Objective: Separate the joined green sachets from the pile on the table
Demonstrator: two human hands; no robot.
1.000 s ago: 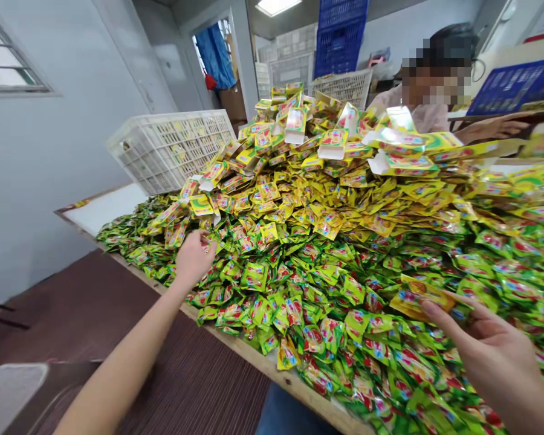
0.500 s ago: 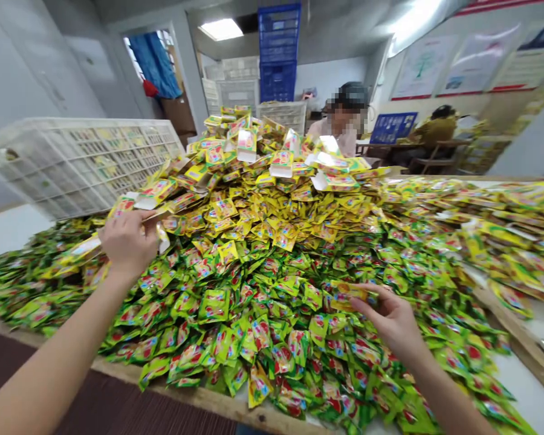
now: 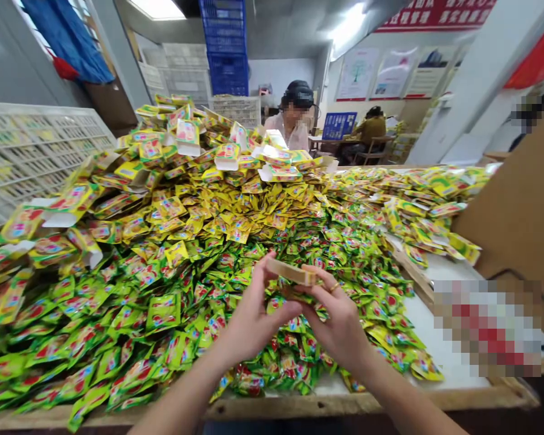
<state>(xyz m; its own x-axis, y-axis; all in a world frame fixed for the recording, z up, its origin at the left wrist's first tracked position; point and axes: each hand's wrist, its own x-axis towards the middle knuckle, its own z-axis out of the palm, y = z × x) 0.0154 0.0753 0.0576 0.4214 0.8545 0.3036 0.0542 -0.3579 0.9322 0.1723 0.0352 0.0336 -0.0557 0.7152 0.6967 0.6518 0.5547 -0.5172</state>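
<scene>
Over the heap's front, my left hand is closed around one side of a small flat carton, its thumb below. My right hand, with a ring on one finger, meets the carton's right end. Its fingers are pinched on a small yellow sachet, mostly hidden between the hands. Whether the sachet is partly inside the carton I cannot tell. Under both hands spread many green sachets with red fruit prints. Yellow sachets lie behind them, and yellow cartons with white flaps are piled higher up.
A white plastic crate stands at the left. More yellow cartons lie to the right behind a wooden strip. A brown cardboard panel rises at right. A co-worker sits beyond the pile. A wooden edge borders the table front.
My left hand has come from the left pile to the middle with a carton. My right hand has moved in to meet it. The view has turned right.
</scene>
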